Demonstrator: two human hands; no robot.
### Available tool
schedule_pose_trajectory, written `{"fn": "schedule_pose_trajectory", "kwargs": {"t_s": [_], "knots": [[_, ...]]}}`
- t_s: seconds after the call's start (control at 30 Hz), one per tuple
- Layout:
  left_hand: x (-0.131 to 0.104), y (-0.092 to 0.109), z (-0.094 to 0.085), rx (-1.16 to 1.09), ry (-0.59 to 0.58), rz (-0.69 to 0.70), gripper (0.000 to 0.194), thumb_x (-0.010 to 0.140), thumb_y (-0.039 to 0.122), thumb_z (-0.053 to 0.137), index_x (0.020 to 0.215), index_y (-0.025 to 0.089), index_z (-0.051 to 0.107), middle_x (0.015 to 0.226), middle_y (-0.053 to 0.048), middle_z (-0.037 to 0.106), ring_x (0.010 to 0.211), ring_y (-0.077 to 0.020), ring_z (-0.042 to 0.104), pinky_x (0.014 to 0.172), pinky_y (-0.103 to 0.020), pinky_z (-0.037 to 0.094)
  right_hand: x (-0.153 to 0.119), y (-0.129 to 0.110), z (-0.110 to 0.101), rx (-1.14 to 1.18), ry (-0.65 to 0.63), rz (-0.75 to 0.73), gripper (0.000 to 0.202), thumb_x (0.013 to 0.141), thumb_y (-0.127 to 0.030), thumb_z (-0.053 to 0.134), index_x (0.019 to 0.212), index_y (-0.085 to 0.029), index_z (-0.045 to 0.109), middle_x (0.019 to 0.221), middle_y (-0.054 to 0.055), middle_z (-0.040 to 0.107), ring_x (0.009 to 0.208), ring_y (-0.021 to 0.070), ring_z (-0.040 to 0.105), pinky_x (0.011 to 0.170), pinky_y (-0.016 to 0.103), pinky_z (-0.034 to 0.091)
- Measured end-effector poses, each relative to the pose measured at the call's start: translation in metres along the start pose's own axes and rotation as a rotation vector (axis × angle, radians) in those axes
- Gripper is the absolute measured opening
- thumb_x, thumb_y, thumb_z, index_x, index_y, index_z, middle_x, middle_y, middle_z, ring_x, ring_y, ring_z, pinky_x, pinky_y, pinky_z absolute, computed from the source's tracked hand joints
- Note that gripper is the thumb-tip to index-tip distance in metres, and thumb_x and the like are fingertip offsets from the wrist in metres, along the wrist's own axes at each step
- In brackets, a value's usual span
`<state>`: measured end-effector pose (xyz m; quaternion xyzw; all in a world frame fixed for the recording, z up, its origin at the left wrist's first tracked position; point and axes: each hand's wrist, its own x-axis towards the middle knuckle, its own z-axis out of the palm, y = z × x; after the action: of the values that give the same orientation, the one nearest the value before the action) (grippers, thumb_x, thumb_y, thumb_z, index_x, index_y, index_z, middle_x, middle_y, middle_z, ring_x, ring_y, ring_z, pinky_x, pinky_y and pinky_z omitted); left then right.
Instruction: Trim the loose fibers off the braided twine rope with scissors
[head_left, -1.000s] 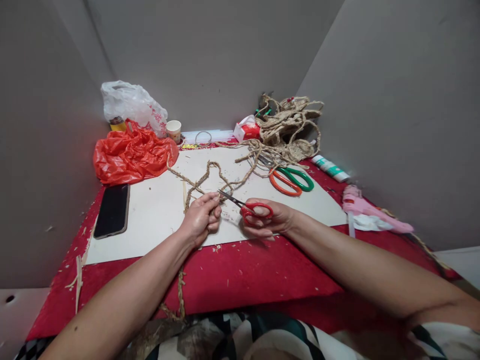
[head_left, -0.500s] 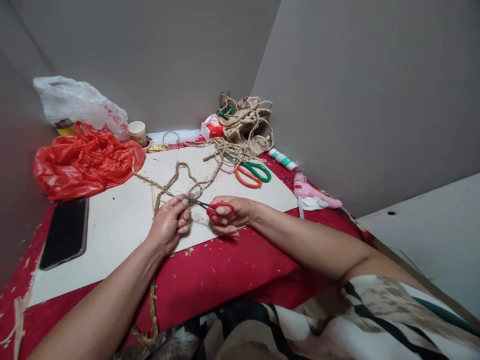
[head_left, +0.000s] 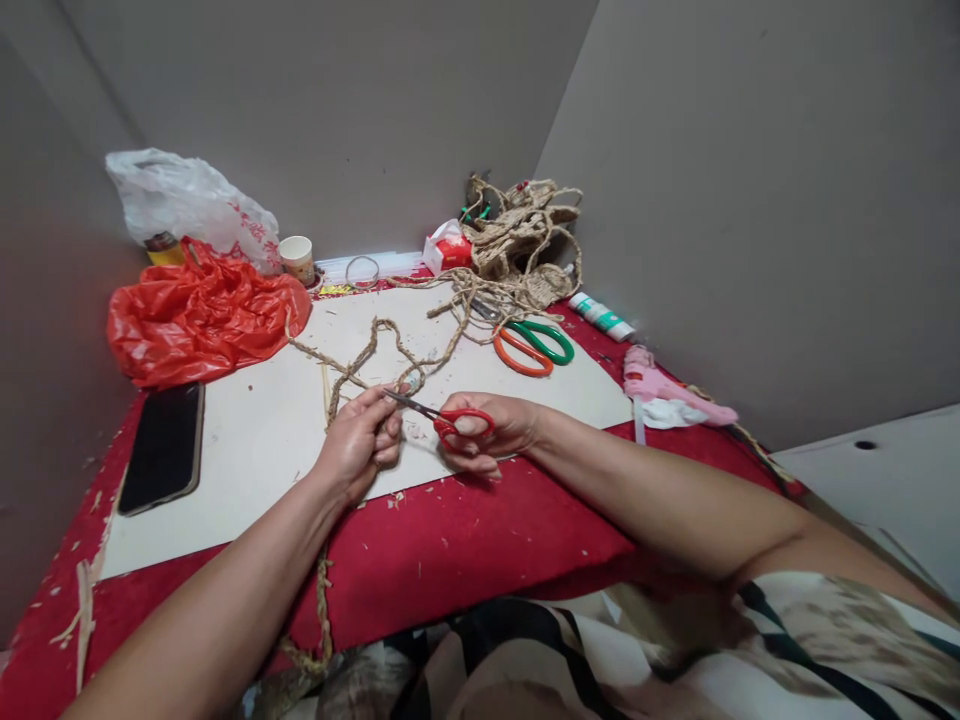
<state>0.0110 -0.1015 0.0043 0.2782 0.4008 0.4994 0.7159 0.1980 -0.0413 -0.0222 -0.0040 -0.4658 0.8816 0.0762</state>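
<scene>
My right hand (head_left: 487, 432) grips the red-handled scissors (head_left: 463, 425), fingers in the loops. Their dark blades point left and touch the fingertips of my left hand (head_left: 360, 440). That hand is closed on the braided straw cord (head_left: 365, 352), which loops over the white board (head_left: 247, 440) beyond it. Another length of cord hangs below my left wrist, over the red cloth's near edge. Whatever lies between the blade tips is too small to make out.
Behind are a red plastic bag (head_left: 210, 318), a paper cup (head_left: 297, 258), a tissue pack (head_left: 448, 247) and piled braids (head_left: 517, 235). A phone (head_left: 163, 447) lies left. Green-and-orange scissors (head_left: 525, 368) and a pink glue gun (head_left: 660, 385) sit right.
The whole view has shifted, so everything appears farther right. Both hands, the cord and the red scissors keep nearly the same positions relative to one another.
</scene>
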Motion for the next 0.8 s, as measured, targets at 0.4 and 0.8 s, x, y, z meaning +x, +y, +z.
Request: {"fn": "schedule_pose_trajectory", "kwargs": {"t_s": [0.4, 0.8], "knots": [[0.0015, -0.0026, -0.0031, -0.002, -0.009, 0.007, 0.018, 0.081, 0.019, 0.061, 0.098, 0.015, 0.059, 0.049, 0.007, 0.043, 0.036, -0.0022, 0.021, 0.036, -0.014, 0.013, -0.0013, 0.0027, -0.0004, -0.04, 0.011, 0.017, 0.038, 0.085, -0.043, 0.063, 0.066, -0.013, 0.051, 0.047, 0.0, 0.055, 0.036, 0.0078, 0.047, 0.035, 0.019, 0.045], [0.0029, -0.004, -0.0024, -0.016, -0.01, 0.002, 0.014, 0.081, 0.016, 0.058, 0.094, 0.015, 0.06, 0.049, 0.006, 0.043, 0.036, -0.0022, 0.02, 0.036, -0.015, 0.011, -0.0039, 0.005, -0.0003, -0.064, 0.039, -0.003, 0.039, 0.086, -0.043, 0.061, 0.065, -0.013, 0.05, 0.047, -0.001, 0.054, 0.036, 0.0073, 0.046, 0.034, 0.017, 0.04]]}}
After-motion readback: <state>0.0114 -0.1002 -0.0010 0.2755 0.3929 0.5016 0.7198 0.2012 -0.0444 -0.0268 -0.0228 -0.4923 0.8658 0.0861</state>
